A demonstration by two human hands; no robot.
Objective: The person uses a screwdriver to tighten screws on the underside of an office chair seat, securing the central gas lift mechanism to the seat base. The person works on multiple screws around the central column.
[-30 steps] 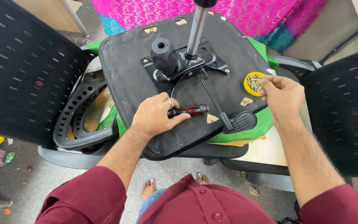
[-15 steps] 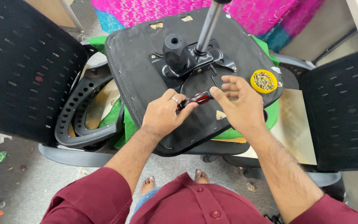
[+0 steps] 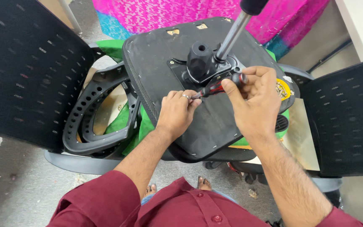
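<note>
Black plastic forms the upturned seat base, which is laid across a green cloth, with the tilt mechanism and its metal lever already seated at the centre. A red-and-black screwdriver is gripped at the handle by the right hand, closed around it, while its shaft is steadied by the pinched fingers of the left hand. Fastening appears to be under way rather than finished; whether every screw is driven cannot be told. A yellow container of screws sits just beside the right hand.
</note>
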